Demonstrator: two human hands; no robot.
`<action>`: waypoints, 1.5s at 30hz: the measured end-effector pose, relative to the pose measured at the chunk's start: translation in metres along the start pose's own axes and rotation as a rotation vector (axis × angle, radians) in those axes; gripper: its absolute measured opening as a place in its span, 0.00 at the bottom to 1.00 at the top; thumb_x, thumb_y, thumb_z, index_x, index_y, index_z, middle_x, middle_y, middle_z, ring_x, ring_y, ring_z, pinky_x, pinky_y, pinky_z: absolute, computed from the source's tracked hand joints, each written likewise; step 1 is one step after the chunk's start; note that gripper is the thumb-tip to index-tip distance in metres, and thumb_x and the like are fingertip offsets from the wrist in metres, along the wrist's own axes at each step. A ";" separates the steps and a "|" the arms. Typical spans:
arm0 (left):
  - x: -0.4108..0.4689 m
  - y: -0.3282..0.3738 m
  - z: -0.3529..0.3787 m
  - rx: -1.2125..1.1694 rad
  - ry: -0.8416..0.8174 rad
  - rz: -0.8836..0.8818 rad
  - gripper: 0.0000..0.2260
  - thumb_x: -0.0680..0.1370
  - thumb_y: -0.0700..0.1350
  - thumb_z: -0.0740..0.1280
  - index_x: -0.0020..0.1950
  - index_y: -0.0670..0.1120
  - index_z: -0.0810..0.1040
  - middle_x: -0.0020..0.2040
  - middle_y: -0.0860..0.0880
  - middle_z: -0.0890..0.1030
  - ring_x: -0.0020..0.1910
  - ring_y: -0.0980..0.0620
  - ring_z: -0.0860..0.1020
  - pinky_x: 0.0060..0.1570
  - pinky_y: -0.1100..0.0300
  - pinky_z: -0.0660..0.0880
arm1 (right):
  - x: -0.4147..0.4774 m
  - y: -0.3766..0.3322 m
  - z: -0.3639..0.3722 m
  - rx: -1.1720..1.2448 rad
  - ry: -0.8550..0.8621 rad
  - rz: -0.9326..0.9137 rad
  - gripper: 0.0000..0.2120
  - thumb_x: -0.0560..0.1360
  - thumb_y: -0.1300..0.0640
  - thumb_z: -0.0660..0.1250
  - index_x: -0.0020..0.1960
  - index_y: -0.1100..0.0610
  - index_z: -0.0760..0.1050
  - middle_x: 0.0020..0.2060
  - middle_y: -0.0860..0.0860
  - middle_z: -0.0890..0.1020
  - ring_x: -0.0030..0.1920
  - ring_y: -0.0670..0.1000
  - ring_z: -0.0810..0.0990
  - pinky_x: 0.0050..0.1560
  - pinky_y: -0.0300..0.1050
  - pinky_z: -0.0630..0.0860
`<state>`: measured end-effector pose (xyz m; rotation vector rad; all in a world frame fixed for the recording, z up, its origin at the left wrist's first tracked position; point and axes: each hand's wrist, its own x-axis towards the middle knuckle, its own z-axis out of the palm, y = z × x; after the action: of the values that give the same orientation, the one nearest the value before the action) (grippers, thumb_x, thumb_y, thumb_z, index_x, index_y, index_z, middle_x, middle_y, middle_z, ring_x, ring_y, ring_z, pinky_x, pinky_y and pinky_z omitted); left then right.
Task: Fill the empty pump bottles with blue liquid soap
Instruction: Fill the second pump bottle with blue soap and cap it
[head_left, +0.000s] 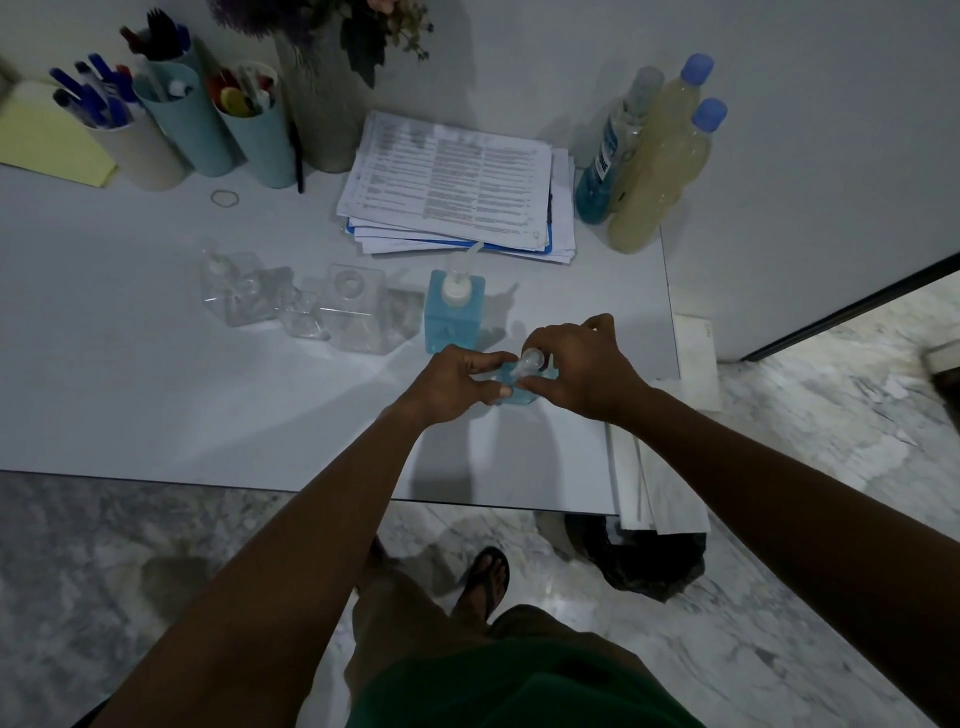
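A small square bottle of blue soap (514, 391) stands on the white table (208, 395) between my hands. My left hand (457, 382) grips its side. My right hand (576, 371) pinches the clear pump head (530, 361) on top of it. Behind it stands a taller pump bottle filled with blue soap (453, 317). To the left are clear empty bottles: one without a pump (358, 312), one with a pump (231, 288), and a smaller clear piece (304, 317) between them. A large bottle with blue liquid at its bottom (605, 171) stands at the back right.
Two bottles of yellowish liquid with blue caps (660, 171) stand by the wall. A paper stack (457, 187), pen cups (208, 119), a vase (322, 98), a yellow pad (47, 140) and a rubber band (225, 197) lie behind. The table's right edge is close to my right hand.
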<state>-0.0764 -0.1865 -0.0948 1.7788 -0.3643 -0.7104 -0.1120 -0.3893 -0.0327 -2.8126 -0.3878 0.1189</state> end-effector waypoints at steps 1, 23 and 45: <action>0.000 -0.001 0.000 -0.005 -0.004 -0.001 0.18 0.74 0.41 0.74 0.64 0.45 0.80 0.53 0.47 0.85 0.41 0.59 0.81 0.47 0.68 0.76 | -0.001 0.000 0.002 -0.028 0.011 0.002 0.14 0.73 0.40 0.65 0.49 0.51 0.75 0.41 0.46 0.81 0.44 0.50 0.78 0.54 0.52 0.60; 0.000 -0.002 0.004 -0.045 0.045 -0.012 0.19 0.72 0.40 0.76 0.63 0.46 0.82 0.58 0.48 0.84 0.57 0.50 0.81 0.56 0.52 0.80 | -0.011 -0.003 0.008 -0.077 0.067 0.032 0.19 0.72 0.40 0.62 0.54 0.51 0.79 0.47 0.48 0.81 0.48 0.51 0.77 0.54 0.51 0.57; -0.142 0.005 0.001 -0.177 -0.128 -0.216 0.18 0.76 0.36 0.71 0.66 0.44 0.78 0.56 0.44 0.84 0.48 0.56 0.81 0.44 0.66 0.76 | -0.091 -0.138 0.056 1.793 -0.144 0.915 0.22 0.71 0.38 0.64 0.49 0.54 0.84 0.43 0.54 0.86 0.42 0.54 0.83 0.43 0.48 0.82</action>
<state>-0.1853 -0.1078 -0.0500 1.6235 -0.1895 -0.9824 -0.2414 -0.2715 -0.0407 -0.9857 0.7005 0.5165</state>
